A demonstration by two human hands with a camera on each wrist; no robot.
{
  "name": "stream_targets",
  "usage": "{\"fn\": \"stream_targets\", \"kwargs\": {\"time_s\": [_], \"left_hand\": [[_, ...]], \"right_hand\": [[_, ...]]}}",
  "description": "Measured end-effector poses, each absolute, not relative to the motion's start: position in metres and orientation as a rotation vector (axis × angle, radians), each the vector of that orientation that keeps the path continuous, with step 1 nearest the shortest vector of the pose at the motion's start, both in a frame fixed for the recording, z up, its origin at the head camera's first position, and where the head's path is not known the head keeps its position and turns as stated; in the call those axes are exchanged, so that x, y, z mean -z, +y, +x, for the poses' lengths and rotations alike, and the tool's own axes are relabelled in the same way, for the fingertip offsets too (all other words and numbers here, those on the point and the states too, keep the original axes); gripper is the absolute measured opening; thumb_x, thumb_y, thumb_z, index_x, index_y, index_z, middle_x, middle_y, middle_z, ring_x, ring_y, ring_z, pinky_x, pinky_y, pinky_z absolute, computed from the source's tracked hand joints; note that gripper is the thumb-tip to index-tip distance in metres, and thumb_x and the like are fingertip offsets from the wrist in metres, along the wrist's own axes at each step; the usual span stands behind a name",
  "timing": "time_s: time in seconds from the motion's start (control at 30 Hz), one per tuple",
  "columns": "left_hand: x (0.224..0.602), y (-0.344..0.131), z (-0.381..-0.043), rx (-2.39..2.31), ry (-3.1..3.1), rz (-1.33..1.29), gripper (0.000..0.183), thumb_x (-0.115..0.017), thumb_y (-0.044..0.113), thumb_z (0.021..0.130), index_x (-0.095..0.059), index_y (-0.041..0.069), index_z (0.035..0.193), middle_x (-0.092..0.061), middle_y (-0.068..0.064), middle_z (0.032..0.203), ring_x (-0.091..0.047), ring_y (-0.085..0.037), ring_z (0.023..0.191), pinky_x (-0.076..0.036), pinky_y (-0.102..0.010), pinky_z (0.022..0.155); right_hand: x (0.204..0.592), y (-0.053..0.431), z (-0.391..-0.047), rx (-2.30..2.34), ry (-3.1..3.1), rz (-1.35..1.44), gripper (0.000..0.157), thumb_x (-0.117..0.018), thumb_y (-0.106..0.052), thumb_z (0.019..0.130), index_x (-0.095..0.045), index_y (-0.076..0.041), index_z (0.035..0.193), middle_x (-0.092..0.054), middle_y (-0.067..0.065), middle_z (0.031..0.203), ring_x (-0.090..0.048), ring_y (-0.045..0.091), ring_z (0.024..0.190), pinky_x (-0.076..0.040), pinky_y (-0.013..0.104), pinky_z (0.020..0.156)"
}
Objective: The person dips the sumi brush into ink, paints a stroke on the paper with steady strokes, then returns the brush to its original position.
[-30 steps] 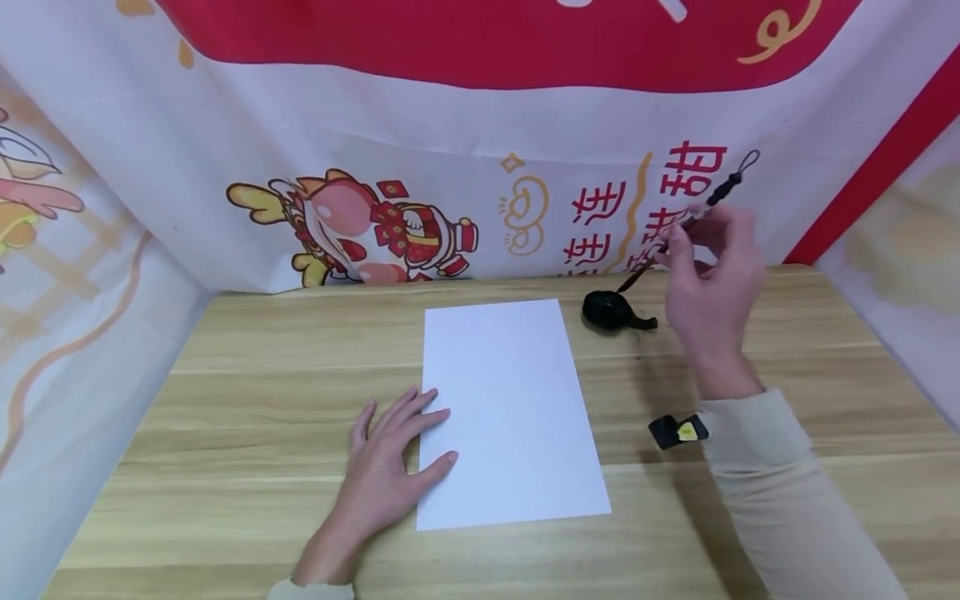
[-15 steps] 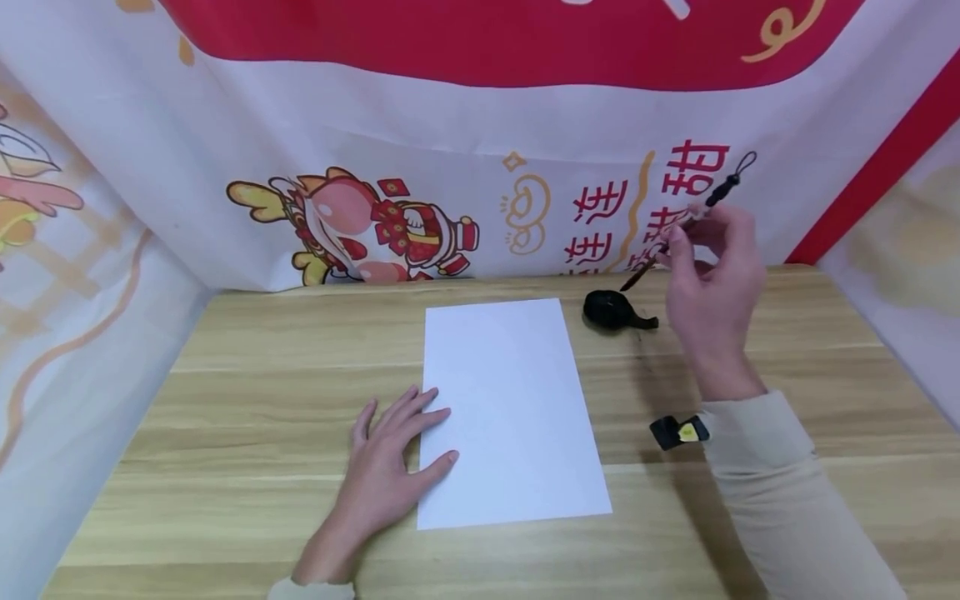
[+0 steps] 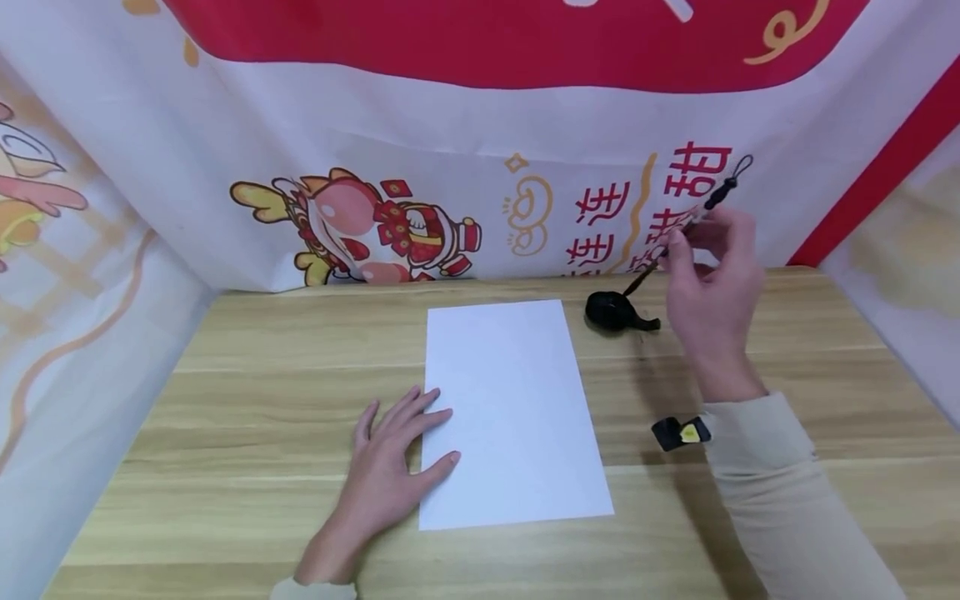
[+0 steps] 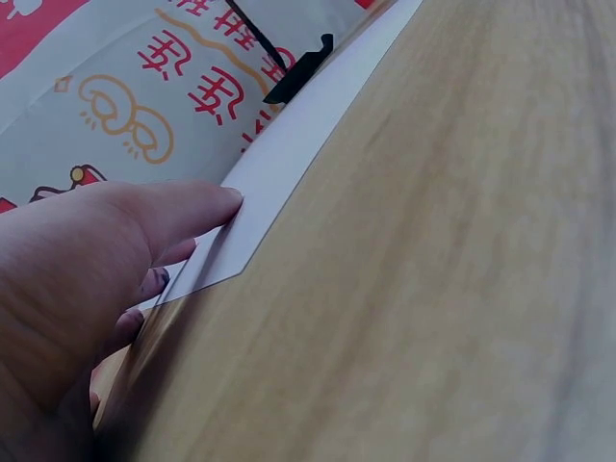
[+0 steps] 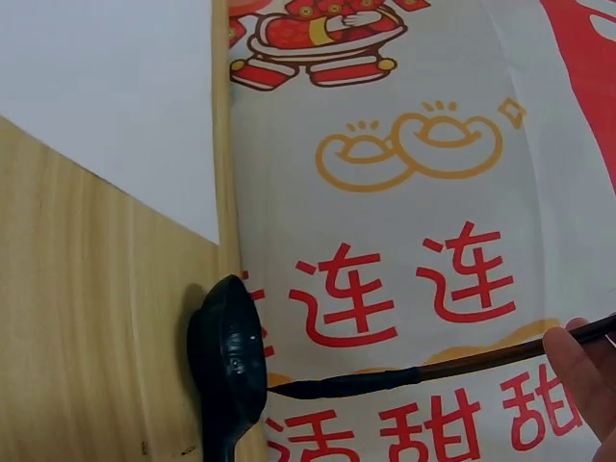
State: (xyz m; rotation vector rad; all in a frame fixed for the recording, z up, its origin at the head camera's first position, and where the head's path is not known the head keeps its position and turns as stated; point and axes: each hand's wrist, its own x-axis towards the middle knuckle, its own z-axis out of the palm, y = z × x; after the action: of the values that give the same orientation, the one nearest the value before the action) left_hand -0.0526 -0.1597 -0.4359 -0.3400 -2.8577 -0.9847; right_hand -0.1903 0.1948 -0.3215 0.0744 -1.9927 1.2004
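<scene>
A writing brush [image 3: 651,268] is pinched between the fingers of my right hand [image 3: 712,292], slanting down to the left. Its dark tip [image 5: 318,388] is at the rim of a small black ladle-shaped ink dish [image 3: 611,311] with a short handle; whether it touches is hard to tell. My left hand [image 3: 390,467] lies with spread fingers over the left edge of a blank white sheet of paper [image 3: 517,408]. In the left wrist view the thumb [image 4: 207,207] rests on the paper's edge.
Wood-grain table [image 3: 247,417] lies under everything. A printed cloth [image 3: 465,125] with red lettering and cartoon figures hangs behind the table and along both sides. A black tag with a yellow mark [image 3: 681,433] sticks out from the right cuff.
The brush tip has lifted slightly off the ink dish and then come back down to its rim. My left hand stays in place on the paper.
</scene>
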Motion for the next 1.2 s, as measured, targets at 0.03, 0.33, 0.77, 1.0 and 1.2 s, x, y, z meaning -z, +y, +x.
{"fn": "stream_targets", "kwargs": {"time_s": [0.03,0.33,0.77,1.0,1.2], "left_hand": [[0.4353,-0.1600,-0.0526,0.983,-2.858,-0.338,0.054,-0.086,0.038,0.089,-0.072,0.024,0.139,-0.054,0.002,0.165,-0.041,-0.031,0.161,-0.005,-0.071,0.131],[0.4360,-0.1607,-0.0511,0.935,-2.889,-0.391,0.065,-0.087,0.050,0.085,-0.069,0.027,0.143,-0.052,0.005,0.167,-0.038,-0.030,0.162,-0.005,-0.073,0.130],[0.4377,-0.1589,-0.0514,0.903,-2.919,-0.436,0.075,-0.086,0.053,0.082,-0.063,0.032,0.150,-0.047,0.011,0.169,-0.033,-0.029,0.164,-0.003,-0.072,0.130],[0.4366,-0.1607,-0.0511,0.888,-2.908,-0.429,0.079,-0.087,0.057,0.080,-0.063,0.031,0.151,-0.047,0.014,0.168,-0.034,-0.027,0.164,-0.003,-0.072,0.130],[0.4363,-0.1609,-0.0519,0.888,-2.911,-0.430,0.078,-0.087,0.061,0.079,-0.065,0.031,0.148,-0.050,0.014,0.167,-0.034,-0.028,0.164,-0.002,-0.072,0.130]], "right_hand": [[0.3207,0.1937,-0.1905,-1.210,-1.984,0.081,0.028,-0.066,-0.012,0.107,-0.060,-0.003,0.133,-0.073,0.014,0.120,-0.068,-0.001,0.096,-0.054,0.007,0.073],[0.3289,0.1924,-0.1899,-1.176,-2.041,0.138,0.031,-0.066,-0.012,0.107,-0.057,0.003,0.133,-0.074,0.014,0.117,-0.067,-0.005,0.095,-0.053,0.006,0.073],[0.3280,0.1898,-0.1894,-1.095,-2.030,0.210,0.029,-0.066,-0.012,0.107,-0.058,0.005,0.130,-0.073,0.018,0.117,-0.062,-0.014,0.096,-0.050,0.003,0.073],[0.3271,0.1943,-0.1868,-1.086,-2.038,0.156,0.031,-0.064,-0.017,0.109,-0.059,-0.002,0.136,-0.073,0.012,0.123,-0.063,-0.010,0.100,-0.051,0.006,0.074],[0.3274,0.1937,-0.1880,-1.074,-2.029,0.199,0.032,-0.065,-0.016,0.108,-0.059,0.004,0.133,-0.074,0.017,0.119,-0.064,-0.010,0.098,-0.052,0.005,0.075]]}}
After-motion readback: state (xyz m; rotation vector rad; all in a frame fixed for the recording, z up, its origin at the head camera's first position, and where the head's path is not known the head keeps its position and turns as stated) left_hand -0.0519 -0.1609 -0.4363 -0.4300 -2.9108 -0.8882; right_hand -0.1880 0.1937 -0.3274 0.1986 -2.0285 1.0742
